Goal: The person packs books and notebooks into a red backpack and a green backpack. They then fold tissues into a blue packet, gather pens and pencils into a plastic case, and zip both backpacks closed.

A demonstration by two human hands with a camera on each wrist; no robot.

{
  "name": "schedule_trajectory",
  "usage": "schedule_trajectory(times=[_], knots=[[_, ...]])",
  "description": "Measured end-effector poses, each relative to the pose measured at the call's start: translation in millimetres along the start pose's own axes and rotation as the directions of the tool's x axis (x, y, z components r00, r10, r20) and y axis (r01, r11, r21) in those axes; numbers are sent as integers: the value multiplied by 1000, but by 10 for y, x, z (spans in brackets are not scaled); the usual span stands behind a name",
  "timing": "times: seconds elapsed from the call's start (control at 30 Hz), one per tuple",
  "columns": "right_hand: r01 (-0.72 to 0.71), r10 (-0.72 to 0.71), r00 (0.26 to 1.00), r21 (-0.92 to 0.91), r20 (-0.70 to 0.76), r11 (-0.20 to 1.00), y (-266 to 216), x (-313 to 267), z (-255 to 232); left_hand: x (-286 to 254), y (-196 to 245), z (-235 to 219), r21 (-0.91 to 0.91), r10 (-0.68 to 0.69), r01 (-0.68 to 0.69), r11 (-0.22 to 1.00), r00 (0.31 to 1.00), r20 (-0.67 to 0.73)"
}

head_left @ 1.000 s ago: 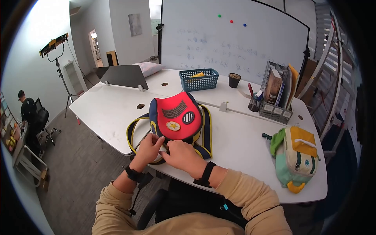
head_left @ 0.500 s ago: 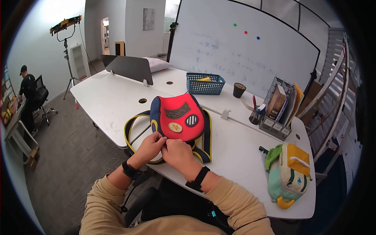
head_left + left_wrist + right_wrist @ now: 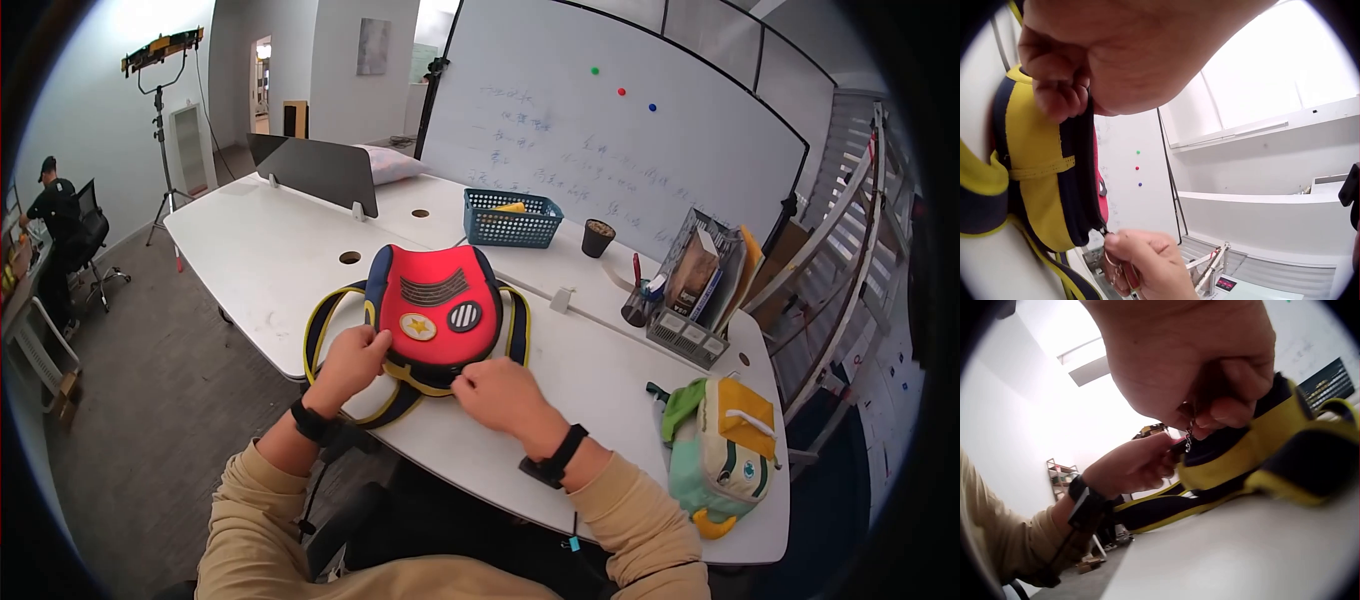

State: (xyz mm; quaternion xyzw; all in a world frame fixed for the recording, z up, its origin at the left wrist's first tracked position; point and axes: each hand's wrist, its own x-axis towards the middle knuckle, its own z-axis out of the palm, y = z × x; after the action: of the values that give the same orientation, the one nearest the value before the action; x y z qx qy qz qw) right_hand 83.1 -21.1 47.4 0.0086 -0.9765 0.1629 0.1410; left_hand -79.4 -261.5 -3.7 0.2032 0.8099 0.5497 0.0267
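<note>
A red, navy and yellow backpack [image 3: 440, 290] lies on the white table, star and striped patches facing up. My left hand [image 3: 350, 365] pinches its lower left edge; in the left wrist view that hand [image 3: 1110, 56] has curled fingers at the dark zip edge beside the yellow side panel [image 3: 1035, 144]. At the bag's lower right edge, my right hand [image 3: 505, 400] pinches the zip pull. The right wrist view shows a small metal chain [image 3: 1189, 439] hanging from the curled fingers of the right hand [image 3: 1191, 362]. The bag's inside is hidden.
A green, cream and yellow backpack [image 3: 722, 450] lies at the table's right. Behind are a blue basket [image 3: 512, 218], a small pot [image 3: 597, 238], a pen holder [image 3: 636, 305] and a file rack [image 3: 688, 335]. A dark divider [image 3: 315, 172] stands at the back left.
My hands, close together at the bag's lower edge before, have moved apart: the right went rightward along the edge, the left slightly left and up. The head view has shifted.
</note>
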Motion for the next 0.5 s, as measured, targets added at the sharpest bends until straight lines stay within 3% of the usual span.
schedule_trajectory(times=[0.13, 0.17, 0.23, 0.3, 0.37, 0.43, 0.5], knots=[[-137, 139, 990, -51, 29, 989, 375, 67, -434, 152, -201, -239, 38, -8, 12, 999, 995, -96], [-109, 110, 994, -58, 12, 992, 384, 118, -462, 174, -216, -252, 30, -6, 9, 1000, 995, -102], [-61, 59, 998, -69, -24, 996, 399, 195, -484, 122, -58, -215, 207, 56, -6, 978, 970, -235], [16, -17, 999, -38, -45, 999, 369, 203, -406, 28, 149, -110, 361, 214, -81, 929, 914, -346], [76, -77, 996, -25, -40, 997, 310, 207, -325, -125, 311, 73, 497, 442, -208, 843, 795, -416], [119, -119, 993, -22, 5, 993, 264, 165, -221, -280, 558, 188, 542, 632, -420, 728, 717, -293], [180, -180, 983, -8, -35, 984, 233, 175, -166, -387, 796, 254, 499, 794, -671, 548, 606, -57]])
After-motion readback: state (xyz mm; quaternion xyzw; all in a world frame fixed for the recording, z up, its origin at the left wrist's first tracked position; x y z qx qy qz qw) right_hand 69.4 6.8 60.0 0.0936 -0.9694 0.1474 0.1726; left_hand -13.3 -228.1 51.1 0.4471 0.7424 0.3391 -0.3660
